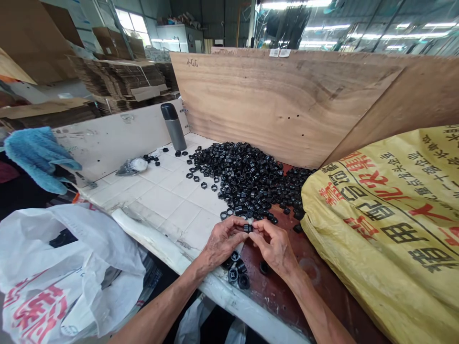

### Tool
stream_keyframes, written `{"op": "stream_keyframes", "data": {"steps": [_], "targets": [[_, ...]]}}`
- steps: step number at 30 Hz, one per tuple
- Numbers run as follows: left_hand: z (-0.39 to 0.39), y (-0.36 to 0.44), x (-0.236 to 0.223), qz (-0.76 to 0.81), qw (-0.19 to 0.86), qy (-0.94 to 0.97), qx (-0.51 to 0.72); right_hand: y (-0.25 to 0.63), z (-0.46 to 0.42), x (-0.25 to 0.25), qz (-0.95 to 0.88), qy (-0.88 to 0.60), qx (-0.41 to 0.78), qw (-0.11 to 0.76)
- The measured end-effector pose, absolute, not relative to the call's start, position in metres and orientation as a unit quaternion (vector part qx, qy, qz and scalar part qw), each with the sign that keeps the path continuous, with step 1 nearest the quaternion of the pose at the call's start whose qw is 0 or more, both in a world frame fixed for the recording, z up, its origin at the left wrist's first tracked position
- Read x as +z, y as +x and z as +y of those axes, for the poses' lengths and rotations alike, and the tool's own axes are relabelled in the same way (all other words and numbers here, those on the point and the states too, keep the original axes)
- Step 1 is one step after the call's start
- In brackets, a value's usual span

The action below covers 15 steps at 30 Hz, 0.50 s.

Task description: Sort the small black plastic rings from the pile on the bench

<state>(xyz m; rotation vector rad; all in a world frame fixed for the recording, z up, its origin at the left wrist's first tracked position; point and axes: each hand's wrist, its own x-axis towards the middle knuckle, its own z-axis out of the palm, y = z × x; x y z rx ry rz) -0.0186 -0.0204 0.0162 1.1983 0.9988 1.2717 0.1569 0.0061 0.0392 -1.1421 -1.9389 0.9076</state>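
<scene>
Two hands pinch one black ring at the near edge of a heaped bench.

A yellow printed sack point(390, 224) fills the right side, cut off by the frame and hiding the bench point(161, 196) beneath it. The heap of black rings point(247, 177) spreads far and centre; single pieces blur together. A white bag point(60, 267) slumps near left. The left hand point(222, 241) and right hand point(274, 246) meet, each grip closed fingertip-tight on a small black ring point(247, 228), its shape mostly hidden. Finished pieces point(237, 273) lie below the hands, partly covered.

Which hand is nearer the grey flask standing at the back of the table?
Left. The left hand lies nearer the flask, on its side of the table; the right hand sits farther, toward the yellow sack.
</scene>
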Motion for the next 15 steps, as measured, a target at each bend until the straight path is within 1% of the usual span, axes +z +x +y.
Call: {"op": "stream_keyframes", "data": {"steps": [4, 8, 12, 15], "targets": [[-0.0212, -0.0202, 0.0142, 0.434, 0.485, 0.548, 0.525, 0.1551, 0.0032, 0.0394, -0.745, -0.478, 0.347, 0.310], [-0.0219, -0.0202, 0.0143, 0.430, 0.513, 0.530, 0.520, 0.1549, 0.0026, 0.0425, -0.751, -0.444, 0.351, 0.341], [-0.0214, -0.0189, 0.0157, 0.427, 0.518, 0.528, 0.520, 0.1551, 0.0036, 0.0431, -0.732, -0.471, 0.349, 0.347], [-0.0205, -0.0179, 0.0171, 0.423, 0.550, 0.495, 0.523, 0.1539, 0.0030, 0.0435, -0.742, -0.445, 0.341, 0.368]]}}
